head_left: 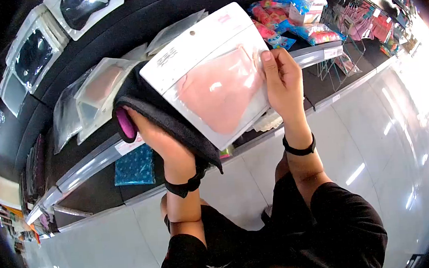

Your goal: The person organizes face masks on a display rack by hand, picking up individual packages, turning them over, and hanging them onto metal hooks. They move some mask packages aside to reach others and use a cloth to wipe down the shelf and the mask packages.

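Note:
My right hand [284, 80] is closed on the right edge of a flat white packet [220, 73], thumb on the front. Through its clear window shows a smooth pink shaped piece, and a small hole is punched near the top edge. A black cloth [173, 122] with a bit of magenta on its inner side is gripped by my left hand [157, 138], fingers partly hidden in its fold. The packet overlaps the cloth in this view, and both are held up in front of the shelf.
More clear packets [102, 85] lie on the black shelf [78, 160] behind. Black items in packets [32, 57] hang at upper left. Bright red and blue packs [311, 13] are piled at upper right, beside pink items on hangers [361, 19]. A blue patterned packet [134, 166] rests lower down.

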`<state>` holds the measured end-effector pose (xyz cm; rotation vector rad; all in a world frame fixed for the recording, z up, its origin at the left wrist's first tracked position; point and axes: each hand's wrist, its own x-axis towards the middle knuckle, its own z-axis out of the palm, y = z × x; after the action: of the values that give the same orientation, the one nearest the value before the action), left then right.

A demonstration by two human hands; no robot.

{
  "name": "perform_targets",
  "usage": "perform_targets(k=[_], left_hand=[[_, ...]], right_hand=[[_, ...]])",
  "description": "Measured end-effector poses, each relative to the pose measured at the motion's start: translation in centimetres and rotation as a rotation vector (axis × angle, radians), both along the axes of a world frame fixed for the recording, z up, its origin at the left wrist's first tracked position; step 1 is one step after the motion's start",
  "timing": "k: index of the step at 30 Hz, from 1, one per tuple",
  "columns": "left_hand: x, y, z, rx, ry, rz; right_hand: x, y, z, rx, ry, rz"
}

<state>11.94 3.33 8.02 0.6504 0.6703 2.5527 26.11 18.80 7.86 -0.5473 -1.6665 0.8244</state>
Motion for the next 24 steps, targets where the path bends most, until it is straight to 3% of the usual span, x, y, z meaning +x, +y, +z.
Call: perform_targets(k=[2,4,6,9,10,11,16,20,24], left_hand=[[-0.7,-0.3,-1.6,0.063,0.057,-0.104],[-3.5,0.9,-6.4,0.403,0.176,-0.457],[-2.9,0.1,-7.2,0.224,0.264,-0.455],[1.2,-0.2,-4.8,-0.208,0.215,-0.277],[1.3,0.0,-5.2,-0.267,0.241,-0.256],[1.3,0.3,-5.4,-0.306,0.292,-0.225],[-0.4,1.4,-6.8,-0.414,0.752,0.142],[-1.9,3.3,-6.4,-0.445,1.043,0.387],[-2.4,4.6,-5.9,-0.450,1.145,0.451]], right_hand=[[-0.6,-0.8,0.7,-0.036,0.004,-0.036],[-1.5,-0.8,-0.2,0.085,-0.079,-0.116],[-1.6,-1.5,-0.3,0.089,-0.266,-0.132],[-3.4,-1.5,-1.1,0.432,-0.167,-0.224],[-3.3,-2.0,-1.1,0.359,-0.223,-0.090],[-3.6,-2.0,-1.7,0.409,-0.197,-0.119],[-4.3,-4.5,-1.4,0.497,-0.176,0.237],[-3.6,-5.0,-0.9,0.473,-0.171,0.195],[-3.0,-3.7,-0.7,0.356,-0.091,0.215]])
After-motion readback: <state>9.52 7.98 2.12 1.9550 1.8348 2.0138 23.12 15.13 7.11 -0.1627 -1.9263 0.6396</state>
